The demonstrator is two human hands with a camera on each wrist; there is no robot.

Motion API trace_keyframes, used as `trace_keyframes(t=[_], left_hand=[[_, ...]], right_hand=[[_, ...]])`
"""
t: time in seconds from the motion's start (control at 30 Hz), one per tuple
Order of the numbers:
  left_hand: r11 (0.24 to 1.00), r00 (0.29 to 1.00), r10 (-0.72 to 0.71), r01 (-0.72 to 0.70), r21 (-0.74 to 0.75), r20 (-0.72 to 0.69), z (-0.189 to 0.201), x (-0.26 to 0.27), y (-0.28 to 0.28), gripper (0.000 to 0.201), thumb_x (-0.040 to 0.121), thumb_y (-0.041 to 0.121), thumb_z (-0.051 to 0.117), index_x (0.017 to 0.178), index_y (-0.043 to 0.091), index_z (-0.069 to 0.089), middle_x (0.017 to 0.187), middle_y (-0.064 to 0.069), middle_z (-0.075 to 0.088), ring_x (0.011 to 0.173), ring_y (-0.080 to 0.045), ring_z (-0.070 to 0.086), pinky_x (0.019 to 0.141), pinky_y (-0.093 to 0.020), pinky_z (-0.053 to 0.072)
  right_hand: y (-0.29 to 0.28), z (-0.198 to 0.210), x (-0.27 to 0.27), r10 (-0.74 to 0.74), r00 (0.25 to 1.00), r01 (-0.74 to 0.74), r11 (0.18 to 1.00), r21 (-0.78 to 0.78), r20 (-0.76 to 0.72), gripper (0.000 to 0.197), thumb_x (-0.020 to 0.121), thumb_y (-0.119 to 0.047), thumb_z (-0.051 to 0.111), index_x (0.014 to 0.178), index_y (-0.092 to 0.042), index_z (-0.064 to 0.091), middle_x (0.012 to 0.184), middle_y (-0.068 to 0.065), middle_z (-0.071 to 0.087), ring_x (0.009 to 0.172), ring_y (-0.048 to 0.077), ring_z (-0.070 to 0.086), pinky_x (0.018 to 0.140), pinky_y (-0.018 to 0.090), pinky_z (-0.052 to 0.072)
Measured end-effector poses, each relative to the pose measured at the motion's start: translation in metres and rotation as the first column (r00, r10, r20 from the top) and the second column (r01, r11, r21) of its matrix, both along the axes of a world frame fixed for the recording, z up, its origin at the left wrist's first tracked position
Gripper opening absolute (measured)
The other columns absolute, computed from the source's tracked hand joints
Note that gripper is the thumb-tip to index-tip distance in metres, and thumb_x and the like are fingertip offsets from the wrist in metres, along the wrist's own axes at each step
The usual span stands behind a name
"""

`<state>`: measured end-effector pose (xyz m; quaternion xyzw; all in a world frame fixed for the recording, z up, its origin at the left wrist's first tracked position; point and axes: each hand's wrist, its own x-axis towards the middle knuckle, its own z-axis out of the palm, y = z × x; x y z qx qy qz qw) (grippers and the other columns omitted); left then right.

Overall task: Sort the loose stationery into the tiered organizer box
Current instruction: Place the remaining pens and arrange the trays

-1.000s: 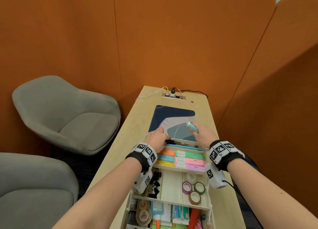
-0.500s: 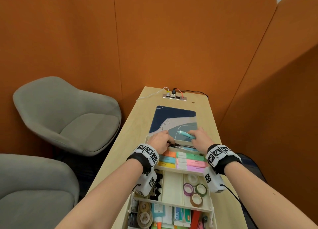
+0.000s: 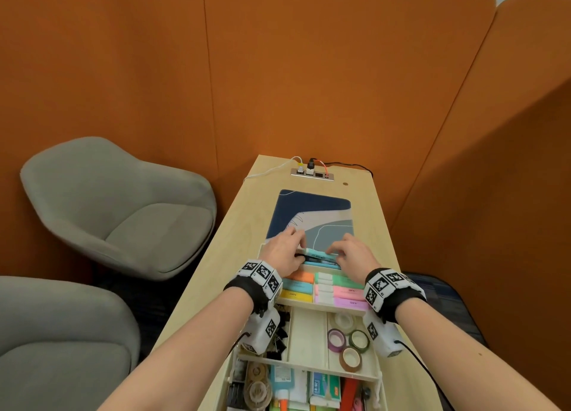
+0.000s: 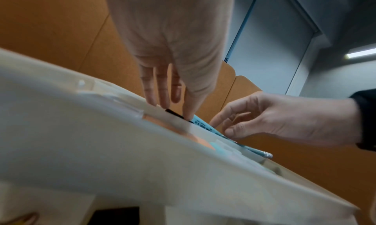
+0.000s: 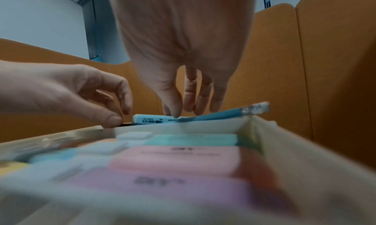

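While your left hand [image 3: 285,251] steadies the dark pens, your right hand's [image 3: 352,254] fingertips press the teal pen [image 3: 319,254] into the organizer box [image 3: 309,330], apparently seating it flat.

An office meeting booth: orange padded partitions [image 3: 309,70], grey lounge chairs [image 3: 123,209], desk [image 3: 216,271] with built-in power sockets [image 3: 312,173].

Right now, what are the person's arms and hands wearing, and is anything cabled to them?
Both forearms are bare, no sleeves. The left hand and right hand wear no gloves. Each wrist carries a black band topped by a white block with black-and-white square markers, and a white camera pod hangs beneath. A black cable trails from the right pod.
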<state>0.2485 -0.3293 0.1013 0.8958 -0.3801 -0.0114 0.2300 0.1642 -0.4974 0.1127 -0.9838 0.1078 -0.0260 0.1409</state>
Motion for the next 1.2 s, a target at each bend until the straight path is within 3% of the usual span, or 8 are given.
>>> trace_keyframes(t=[0.13, 0.27, 0.37, 0.63, 0.83, 0.9, 1.03, 1.2], left_hand=[[0.992, 0.991, -0.108, 0.102, 0.081, 0.083, -0.002, -0.006, -0.011, 0.035, 0.095, 0.020, 0.051, 0.129, 0.028, 0.054, 0.121, 0.002, 0.049, 0.111, -0.018, 0.046, 0.090, -0.032, 0.045], [0.984, 0.988, -0.125, 0.111, 0.140, 0.089, -0.005, -0.008, -0.013, 0.036, 0.098, 0.021, 0.046, 0.132, 0.029, 0.054, 0.117, 0.001, 0.051, 0.105, -0.018, 0.051, 0.090, -0.035, 0.047], [0.987, 0.992, -0.119, 0.112, 0.115, 0.052, -0.005, -0.007, -0.013, 0.035, 0.097, 0.018, 0.047, 0.130, 0.025, 0.057, 0.114, 0.001, 0.050, 0.101, -0.018, 0.053, 0.089, -0.035, 0.049], [0.999, 0.993, -0.037, 0.039, 0.015, -0.113, -0.004, -0.003, -0.019, 0.019, 0.094, 0.014, 0.054, 0.111, 0.016, 0.062, 0.112, -0.004, 0.046, 0.100, -0.021, 0.054, 0.091, -0.030, 0.044], [0.998, 0.993, 0.008, -0.017, -0.069, -0.122, -0.003, 0.003, -0.010, 0.018, 0.093, 0.009, 0.053, 0.107, 0.015, 0.062, 0.110, -0.003, 0.051, 0.102, -0.017, 0.051, 0.089, -0.025, 0.040], [0.994, 0.989, 0.038, -0.052, -0.095, -0.143, -0.003, 0.008, -0.004, 0.016, 0.093, 0.009, 0.054, 0.105, 0.016, 0.062, 0.105, 0.000, 0.050, 0.100, -0.016, 0.051, 0.090, -0.027, 0.042], [0.989, 0.984, 0.097, -0.112, -0.095, -0.152, -0.004, 0.017, 0.008, 0.013, 0.091, 0.009, 0.057, 0.098, 0.018, 0.063, 0.098, 0.002, 0.050, 0.091, -0.015, 0.053, 0.091, -0.030, 0.045], [0.991, 0.987, 0.114, -0.121, -0.057, -0.113, -0.006, 0.014, 0.012, 0.012, 0.091, 0.012, 0.058, 0.098, 0.019, 0.064, 0.101, 0.002, 0.049, 0.094, -0.014, 0.052, 0.093, -0.031, 0.046]], right_hand=[[-0.009, 0.001, -0.010, -0.025, 0.999, 0.027, 0.998, -0.062, 0.028, 0.027, 0.094, -0.017, 0.049, 0.112, -0.026, 0.068, 0.105, -0.004, 0.067, 0.100, 0.017, 0.056, 0.087, 0.032, 0.048], [-0.019, 0.003, -0.022, -0.147, 0.989, 0.147, 0.987, -0.069, 0.008, 0.026, 0.094, -0.012, 0.052, 0.113, -0.021, 0.067, 0.114, 0.003, 0.054, 0.104, 0.021, 0.054, 0.086, 0.030, 0.047], [-0.031, 0.005, -0.034, -0.255, 0.967, 0.255, 0.967, 0.012, -0.012, 0.027, 0.095, -0.009, 0.047, 0.114, -0.018, 0.064, 0.117, 0.005, 0.056, 0.101, 0.021, 0.057, 0.080, 0.028, 0.045], [-0.035, -0.004, -0.044, -0.259, 0.964, 0.265, 0.956, 0.125, -0.058, 0.025, 0.094, -0.012, 0.047, 0.108, -0.018, 0.067, 0.115, 0.004, 0.060, 0.100, 0.018, 0.057, 0.081, 0.027, 0.047], [-0.033, -0.001, -0.039, -0.297, 0.952, 0.304, 0.944, 0.130, -0.068, 0.012, 0.091, -0.027, 0.058, 0.097, -0.018, 0.063, 0.099, 0.001, 0.059, 0.087, 0.016, 0.057, 0.065, 0.024, 0.043], [-0.032, 0.000, -0.036, -0.268, 0.959, 0.279, 0.948, 0.155, -0.092, 0.009, 0.090, -0.020, 0.060, 0.097, -0.015, 0.065, 0.098, 0.002, 0.057, 0.086, 0.015, 0.055, 0.063, 0.020, 0.041], [-0.033, 0.000, -0.031, -0.236, 0.965, 0.247, 0.965, 0.092, -0.110, 0.019, 0.089, -0.003, 0.055, 0.099, -0.012, 0.068, 0.103, 0.006, 0.059, 0.091, 0.019, 0.056, 0.073, 0.025, 0.046], [-0.024, -0.003, -0.023, -0.222, 0.974, 0.223, 0.974, 0.038, -0.038, 0.023, 0.089, -0.004, 0.052, 0.101, -0.015, 0.069, 0.103, 0.004, 0.064, 0.090, 0.018, 0.056, 0.079, 0.028, 0.048]])
